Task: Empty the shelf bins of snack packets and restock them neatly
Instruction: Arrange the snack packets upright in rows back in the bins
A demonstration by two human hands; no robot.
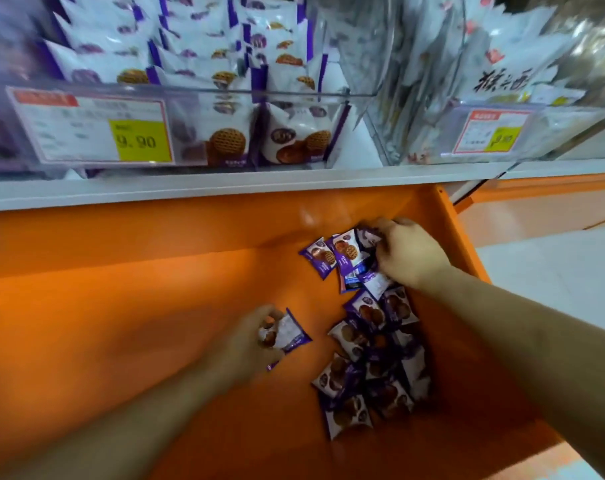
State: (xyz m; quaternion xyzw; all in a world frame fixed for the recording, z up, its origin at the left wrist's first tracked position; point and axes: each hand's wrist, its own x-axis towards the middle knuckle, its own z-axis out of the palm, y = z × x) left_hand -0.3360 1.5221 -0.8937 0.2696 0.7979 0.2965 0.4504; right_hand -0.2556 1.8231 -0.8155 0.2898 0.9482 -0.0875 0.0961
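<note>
Orange shelving (128,306) is stretching out below me, a wide flat ledge under a grey shelf edge (225,185). Above that edge, a clear plastic bin (294,98) is sitting packed with white-and-purple snack packets standing in neat rows (190,57), and a price tag (90,128) reading 9.90 is showing on its front. Another clear bin (553,109) to the right is holding white packets (502,74) printed with dark characters, behind its own tag (491,131).

I am reaching both bare arms down to the orange ledge. My right hand (410,252) is curling over the far end of a loose pile of purple packets (373,362), fingers bent round a small bunch of them (349,259), with one packet (320,256) lying just beside that bunch on the left. The rest of the pile is trailing back toward me along the right side of the ledge, the packets overlapping at all angles.

My left hand (256,337) is blurring somewhat, but its fingers are closing round a single packet (287,332), pinching it a little apart from the pile, to its left.
</note>
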